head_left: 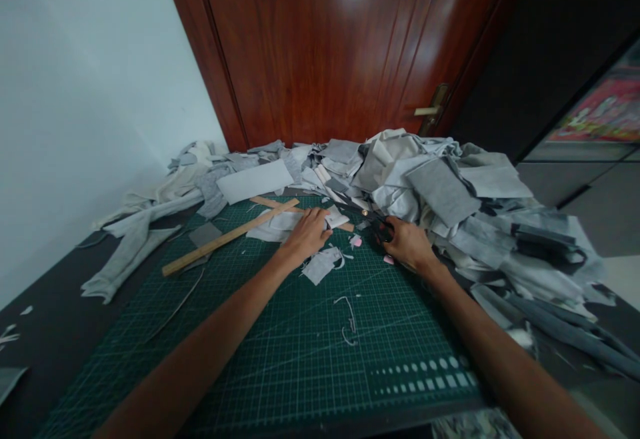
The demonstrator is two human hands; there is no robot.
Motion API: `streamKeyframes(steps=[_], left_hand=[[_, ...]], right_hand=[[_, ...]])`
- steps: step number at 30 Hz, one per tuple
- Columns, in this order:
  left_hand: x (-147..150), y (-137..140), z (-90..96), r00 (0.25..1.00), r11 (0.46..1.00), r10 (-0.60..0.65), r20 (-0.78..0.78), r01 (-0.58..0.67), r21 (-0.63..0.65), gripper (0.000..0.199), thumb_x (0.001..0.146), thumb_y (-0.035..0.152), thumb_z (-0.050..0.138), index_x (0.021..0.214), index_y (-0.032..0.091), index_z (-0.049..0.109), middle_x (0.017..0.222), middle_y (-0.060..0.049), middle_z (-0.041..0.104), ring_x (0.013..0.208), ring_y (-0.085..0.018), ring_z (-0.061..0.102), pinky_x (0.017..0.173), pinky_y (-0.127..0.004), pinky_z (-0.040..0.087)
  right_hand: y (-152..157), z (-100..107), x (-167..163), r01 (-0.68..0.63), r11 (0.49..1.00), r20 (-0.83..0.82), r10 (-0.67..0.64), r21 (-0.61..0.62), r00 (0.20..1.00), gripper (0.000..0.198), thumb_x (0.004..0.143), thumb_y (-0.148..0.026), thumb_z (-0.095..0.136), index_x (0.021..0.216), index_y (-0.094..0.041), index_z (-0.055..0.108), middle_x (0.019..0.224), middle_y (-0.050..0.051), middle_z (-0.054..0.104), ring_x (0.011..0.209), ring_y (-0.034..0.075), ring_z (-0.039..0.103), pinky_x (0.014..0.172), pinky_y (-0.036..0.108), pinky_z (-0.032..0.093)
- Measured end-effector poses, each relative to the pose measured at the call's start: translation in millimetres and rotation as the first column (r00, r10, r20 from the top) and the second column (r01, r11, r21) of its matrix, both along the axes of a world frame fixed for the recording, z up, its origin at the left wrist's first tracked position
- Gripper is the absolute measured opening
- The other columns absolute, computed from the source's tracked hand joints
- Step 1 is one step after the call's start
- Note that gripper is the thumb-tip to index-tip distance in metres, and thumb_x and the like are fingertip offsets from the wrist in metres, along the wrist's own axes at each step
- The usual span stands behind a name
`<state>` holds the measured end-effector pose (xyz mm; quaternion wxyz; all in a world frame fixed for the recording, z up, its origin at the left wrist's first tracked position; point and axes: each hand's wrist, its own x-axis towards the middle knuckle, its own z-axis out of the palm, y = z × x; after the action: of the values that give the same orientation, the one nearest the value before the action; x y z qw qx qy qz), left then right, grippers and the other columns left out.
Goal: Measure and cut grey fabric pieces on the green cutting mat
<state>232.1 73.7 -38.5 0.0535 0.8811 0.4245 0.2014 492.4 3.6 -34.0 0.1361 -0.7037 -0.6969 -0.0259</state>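
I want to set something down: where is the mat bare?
The mat is bare between left forearm and right forearm, nearer than the loose thread; a smaller patch lies between left forearm and cord. Crowded: around left hand, right hand and scissors, and along the fabric pile.

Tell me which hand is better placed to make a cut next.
Right, likely: the right hand grips the black scissors, while the left hand shows no tool, its fingertips at a small white scrap.
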Motion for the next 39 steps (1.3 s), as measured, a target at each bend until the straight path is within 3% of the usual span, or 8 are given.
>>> streamKeyframes(steps=[6, 11, 24, 30, 39], left_hand=[[-6.8, 9.6, -12.8, 0.994, 0.997, -0.016, 0.107, 0.008, 0.08, 0.021, 0.094, 0.021, 0.055, 0.113, 0.016, 0.062, 0.116, -0.011, 0.062, 0.114, -0.027, 0.053, 0.103, -0.043, 0.044], [-9.9, 15.4, -14.2, 0.973, 0.999, -0.016, 0.231, 0.005, 0.05, 0.015, 0.095, 0.018, 0.052, 0.103, 0.019, 0.065, 0.11, -0.007, 0.066, 0.11, -0.024, 0.057, 0.103, -0.041, 0.045], [-11.1, 14.8, -8.9, 0.942, 0.997, -0.004, 0.337, -0.022, 0.074, 0.016, 0.092, 0.013, 0.053, 0.097, 0.019, 0.068, 0.105, -0.006, 0.066, 0.106, -0.022, 0.06, 0.1, -0.037, 0.048], [-11.4, 14.7, -7.6, 0.941, 0.997, 0.009, 0.339, -0.034, 0.068, 0.015, 0.092, 0.015, 0.054, 0.096, 0.019, 0.068, 0.105, -0.005, 0.067, 0.106, -0.022, 0.061, 0.099, -0.037, 0.048], [-11.8, 21.3, -15.3, 0.931, 0.992, -0.01, 0.366, -0.038, 0.122, 0.013, 0.09, 0.014, 0.057, 0.094, 0.019, 0.069, 0.099, -0.005, 0.068, 0.099, -0.023, 0.063, 0.094, -0.037, 0.049]], right_hand=[[-0.6, 13.3, 30.2, -0.12, 0.987, 0.143, 0.136, -0.11, 0.98, 0.025, 0.081, -0.028, 0.062, 0.104, -0.02, 0.067, 0.09, 0.008, 0.076, 0.08, 0.024, 0.07, 0.06, 0.029, 0.033], [-3.7, 18.1, 41.8, -0.106, 0.986, 0.189, 0.13, -0.132, 0.973, 0.027, 0.081, -0.028, 0.061, 0.105, -0.019, 0.069, 0.085, 0.009, 0.076, 0.078, 0.024, 0.07, 0.06, 0.029, 0.033], [-3.0, 13.9, 33.0, -0.086, 0.984, 0.271, 0.127, -0.159, 0.954, 0.035, 0.082, -0.028, 0.062, 0.115, -0.022, 0.072, 0.095, 0.011, 0.078, 0.083, 0.026, 0.073, 0.063, 0.029, 0.04], [-1.9, 12.9, 33.7, -0.096, 0.983, 0.285, 0.137, -0.154, 0.949, 0.027, 0.092, -0.03, 0.054, 0.105, -0.022, 0.076, 0.092, 0.011, 0.079, 0.081, 0.025, 0.073, 0.063, 0.029, 0.041], [-2.8, 17.1, 34.1, -0.129, 0.979, 0.255, 0.166, -0.156, 0.952, 0.027, 0.092, -0.038, 0.059, 0.101, -0.022, 0.078, 0.092, 0.01, 0.08, 0.083, 0.026, 0.074, 0.063, 0.028, 0.042]])
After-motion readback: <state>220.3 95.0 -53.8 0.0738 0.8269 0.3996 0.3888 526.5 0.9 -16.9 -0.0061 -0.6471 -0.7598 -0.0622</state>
